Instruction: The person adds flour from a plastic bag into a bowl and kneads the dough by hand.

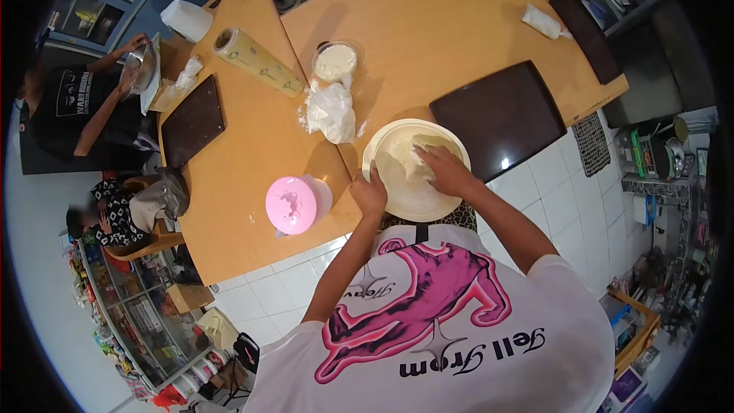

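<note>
A wide cream-coloured bowl [417, 203] sits at the table's near edge, with pale dough or floury mix [405, 154] inside. My left hand [370, 192] grips the bowl's left rim, thumb over the edge. Inside the bowl, my right hand [443, 170] has its fingers bent into the pale dough, which partly hides the fingertips. Just beyond the bowl lies a white plastic bag [331, 113] with flour spilled around it. Behind that bag stands a small clear tub of white powder [336, 62]. To the left is a pink-lidded container [292, 205].
Dark trays [505, 118] lie right of the bowl and at the left [193, 122]. A cling-film roll [258, 62] and a white jug [186, 21] stand farther back. A co-worker [73, 99] holds a metal bowl [138, 69] at left; another person [122, 214] sits below.
</note>
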A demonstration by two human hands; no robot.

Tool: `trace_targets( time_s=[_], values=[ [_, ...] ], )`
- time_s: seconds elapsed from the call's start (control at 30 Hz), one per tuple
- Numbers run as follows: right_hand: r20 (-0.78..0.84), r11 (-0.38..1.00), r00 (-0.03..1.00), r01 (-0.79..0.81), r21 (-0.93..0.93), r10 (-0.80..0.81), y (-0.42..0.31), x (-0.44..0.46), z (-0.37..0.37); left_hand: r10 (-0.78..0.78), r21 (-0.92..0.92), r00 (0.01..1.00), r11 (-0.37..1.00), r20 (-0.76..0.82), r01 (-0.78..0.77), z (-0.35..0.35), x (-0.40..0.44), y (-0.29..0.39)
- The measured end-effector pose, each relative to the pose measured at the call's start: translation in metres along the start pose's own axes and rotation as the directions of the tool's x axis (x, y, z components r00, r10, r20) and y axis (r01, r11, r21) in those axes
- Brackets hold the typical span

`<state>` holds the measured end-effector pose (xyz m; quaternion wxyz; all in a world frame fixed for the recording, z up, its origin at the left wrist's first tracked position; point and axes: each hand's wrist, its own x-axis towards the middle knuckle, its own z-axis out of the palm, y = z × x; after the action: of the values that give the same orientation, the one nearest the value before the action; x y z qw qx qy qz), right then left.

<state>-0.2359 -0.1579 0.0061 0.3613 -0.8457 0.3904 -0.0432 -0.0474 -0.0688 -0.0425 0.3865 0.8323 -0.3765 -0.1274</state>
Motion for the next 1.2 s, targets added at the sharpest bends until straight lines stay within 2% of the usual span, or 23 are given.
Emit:
trace_targets(
  time_s=[0.03,0.13,0.23,0.3,0.33,0.4,0.43,0.47,0.57,0.6,0.7,0.8,0.9,1.0,1.1,1.13,1.2],
  values=[
    [0.059,0.998,0.998,-0.027,-0.057,0.030,-0.007,0.001,-0.008,0.003,-0.012,1.000,1.000,-0.001,-0.003,0.000,0.000,0.002],
    [0.294,0.928,0.954,0.164,-0.334,-0.063,-0.020,-0.011,-0.025,0.005,-0.038,1.000,0.999,0.000,-0.005,-0.001,0.000,0.001],
    [0.414,0.869,0.908,0.253,-0.426,-0.061,-0.039,-0.015,-0.049,-0.014,-0.053,1.000,0.998,0.027,0.015,0.001,0.001,-0.002],
    [0.254,0.885,0.955,0.248,-0.393,-0.155,-0.043,-0.010,-0.066,-0.051,-0.051,0.998,0.997,0.034,0.053,-0.002,0.000,0.002],
    [0.167,0.894,0.966,0.246,-0.374,-0.196,-0.042,-0.007,-0.070,-0.022,-0.046,1.000,0.999,0.001,0.022,-0.004,0.000,0.005],
    [0.174,0.933,0.965,0.237,-0.272,-0.194,-0.032,0.000,-0.059,0.045,-0.034,0.997,0.998,-0.055,-0.047,-0.005,-0.001,0.009],
    [0.176,0.948,0.966,0.228,-0.222,-0.191,-0.023,0.003,-0.047,0.032,-0.047,0.999,0.998,-0.040,-0.034,-0.005,-0.002,0.008],
    [0.214,0.923,0.956,0.256,-0.286,-0.199,0.001,0.001,-0.019,0.019,-0.061,0.999,0.998,-0.028,-0.021,-0.003,-0.002,0.004],
    [0.361,0.898,0.914,0.308,-0.314,-0.187,0.000,-0.012,0.007,-0.025,-0.059,1.000,0.998,0.000,0.025,0.000,-0.001,0.001],
    [0.291,0.875,0.926,0.337,-0.348,-0.241,0.000,-0.015,0.014,-0.045,-0.047,0.999,0.998,0.011,0.045,0.000,-0.003,0.000],
    [0.298,0.888,0.941,0.269,-0.372,-0.160,0.001,-0.014,0.023,-0.023,0.009,0.999,1.000,0.040,0.023,-0.002,-0.006,0.001],
    [0.307,0.869,0.922,0.340,-0.360,-0.234,0.017,-0.004,0.039,-0.046,-0.015,0.998,0.999,0.042,0.046,-0.007,-0.006,0.009],
    [0.365,0.945,0.923,0.217,-0.245,-0.118,0.014,0.005,0.028,-0.062,0.044,0.997,0.997,0.050,0.060,-0.010,-0.005,0.010],
    [0.004,0.987,0.998,0.065,0.145,-0.066,0.010,0.004,0.011,-0.042,-0.042,0.999,0.998,0.022,0.043,-0.005,-0.004,-0.005],
    [-0.224,0.999,0.975,0.022,0.041,-0.012,-0.037,0.006,-0.019,-0.071,-0.056,0.997,0.996,0.016,0.071,-0.009,-0.004,0.002],
    [-0.243,0.995,0.967,0.094,0.040,-0.082,-0.029,0.007,-0.009,-0.045,-0.065,0.999,0.997,-0.007,0.044,-0.006,-0.002,0.001],
    [-0.064,0.966,0.973,0.213,-0.144,-0.224,-0.007,-0.002,0.020,-0.001,-0.081,0.999,0.997,-0.053,-0.003,-0.002,-0.001,-0.004]
  ],
)
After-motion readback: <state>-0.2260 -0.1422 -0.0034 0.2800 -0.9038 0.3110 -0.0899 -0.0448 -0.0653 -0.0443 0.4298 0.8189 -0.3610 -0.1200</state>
